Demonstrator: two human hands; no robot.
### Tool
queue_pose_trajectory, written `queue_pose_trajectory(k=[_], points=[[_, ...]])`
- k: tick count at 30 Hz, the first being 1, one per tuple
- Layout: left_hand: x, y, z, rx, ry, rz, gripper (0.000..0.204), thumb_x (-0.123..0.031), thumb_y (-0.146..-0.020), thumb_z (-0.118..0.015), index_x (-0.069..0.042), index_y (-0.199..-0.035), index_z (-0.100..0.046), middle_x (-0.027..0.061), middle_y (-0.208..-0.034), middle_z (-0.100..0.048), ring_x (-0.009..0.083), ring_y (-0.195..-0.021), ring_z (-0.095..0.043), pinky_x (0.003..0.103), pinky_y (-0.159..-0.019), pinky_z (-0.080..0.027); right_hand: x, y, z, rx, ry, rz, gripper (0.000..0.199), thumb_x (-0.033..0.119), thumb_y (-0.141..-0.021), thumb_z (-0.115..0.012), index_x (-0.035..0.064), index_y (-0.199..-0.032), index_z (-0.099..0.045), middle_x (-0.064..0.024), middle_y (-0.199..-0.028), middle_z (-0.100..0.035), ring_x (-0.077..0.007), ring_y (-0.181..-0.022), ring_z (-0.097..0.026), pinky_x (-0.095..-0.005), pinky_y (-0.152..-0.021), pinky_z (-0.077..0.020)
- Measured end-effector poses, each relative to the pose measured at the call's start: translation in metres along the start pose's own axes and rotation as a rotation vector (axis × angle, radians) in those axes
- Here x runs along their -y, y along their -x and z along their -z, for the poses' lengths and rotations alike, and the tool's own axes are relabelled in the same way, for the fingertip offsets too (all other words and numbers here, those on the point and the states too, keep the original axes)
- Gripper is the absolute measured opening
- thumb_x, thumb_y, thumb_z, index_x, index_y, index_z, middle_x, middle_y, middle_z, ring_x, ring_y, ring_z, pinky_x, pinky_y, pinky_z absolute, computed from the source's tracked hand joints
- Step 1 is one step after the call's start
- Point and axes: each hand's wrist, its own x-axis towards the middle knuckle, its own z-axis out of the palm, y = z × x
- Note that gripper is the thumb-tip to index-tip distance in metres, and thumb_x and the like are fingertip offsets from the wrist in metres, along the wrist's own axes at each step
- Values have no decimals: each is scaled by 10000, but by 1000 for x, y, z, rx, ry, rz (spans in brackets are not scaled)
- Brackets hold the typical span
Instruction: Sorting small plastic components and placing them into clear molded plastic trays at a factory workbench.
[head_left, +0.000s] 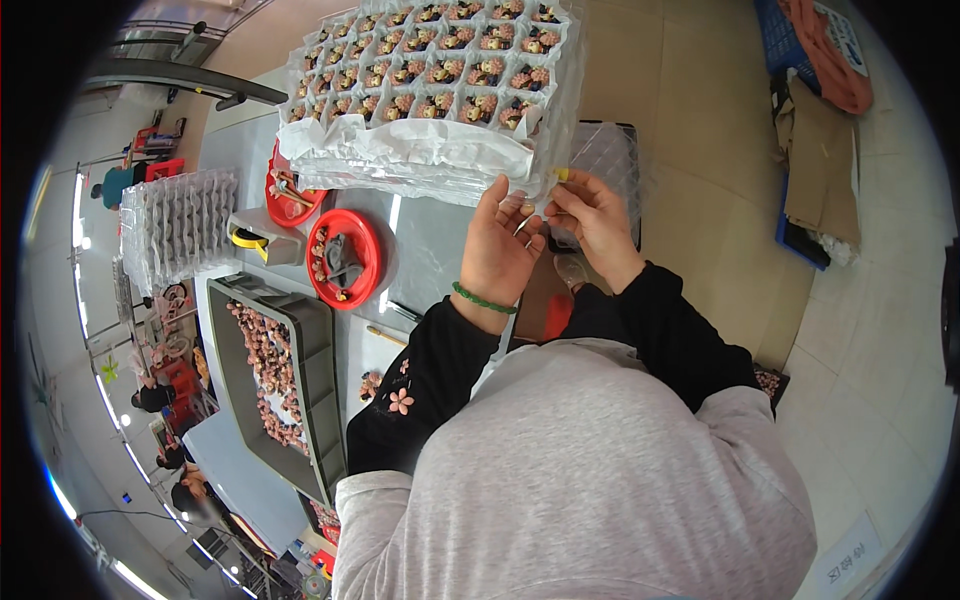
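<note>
- my left hand [493,250] was raised with its palm showing, the thumb up and the fingers bent inward toward my other hand
- my right hand [605,232] faced it, thumb and first finger drawn close as in a pinch, with a small yellow bit [562,174] at one fingertip
- the fingertips of both hands were near each other; i could not tell what, if anything, was pinched between them
- the tray stack [430,160] was just beyond my fingers, over the grey table [425,240], with its near right corner nearest to them
- in its top layer, small figures [445,72] with pinkish heads sat in rows of pockets, and crumpled white sheeting hung over the near edge
- to the left of my left hand, a red dish [376,262] held a few small pieces and a grey cloth [343,262]
- a second red dish [280,212] sat near the left side of the stack, beside a pale holder with a yellow ring [250,240]
- a grey crate [318,370] nearer my left sleeve [425,375] held many loose pinkish pieces [275,365]
- a green bracelet [484,300] circled my left wrist
- more clear trays [180,225] were piled farther left
</note>
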Motion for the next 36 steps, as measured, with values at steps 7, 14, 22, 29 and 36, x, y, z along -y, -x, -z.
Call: queue_pose_trajectory(k=[7,14,22,29,36], points=[[-2,5,2,-24,-22,-7,346,-392,-755,-594,-65,-835,-514,20,-766,-522,156,-704,-514,260,-618,-410,11,-4,-7,-45,119,-108,218,71,-736,-628,-1,-934,-573,-44,-732,-584,-93,-522,-538,-213,-462,-424],[-2,11,1,-31,-30,-11,357,-408,-754,-589,-72,-842,-509,12,-771,-516,150,-711,-511,263,-616,-403,19,-8,-6,78,-58,-250,246,93,-773,-510,-35,-979,-551,-62,-817,-594,-106,-486,-513,-219,-440,-405],[5,-6,7,-108,-109,-38,267,-403,-732,-609,-169,-700,-486,-59,-710,-501,99,-642,-472,252,-594,-343,45,-7,-3,72,233,-304,302,162,-800,-477,-4,-1050,-512,-91,-886,-601,-109,-513,-526,-202,-437,-406],[10,-10,13,-120,-122,-36,317,-417,-705,-637,-160,-843,-512,-40,-802,-485,89,-711,-458,257,-629,-345,32,-15,25,-99,375,-199,253,141,-806,-469,1,-1013,-509,-92,-830,-597,-151,-622,-596,-229,-489,-465],[11,-6,17,-78,-72,-142,650,-396,-657,-691,-67,-1114,-366,57,-983,-416,166,-881,-438,301,-765,-340,-17,5,22,-11,240,-324,246,125,-799,-511,11,-1016,-490,-83,-908,-576,-186,-843,-573,-294,-705,-485]])
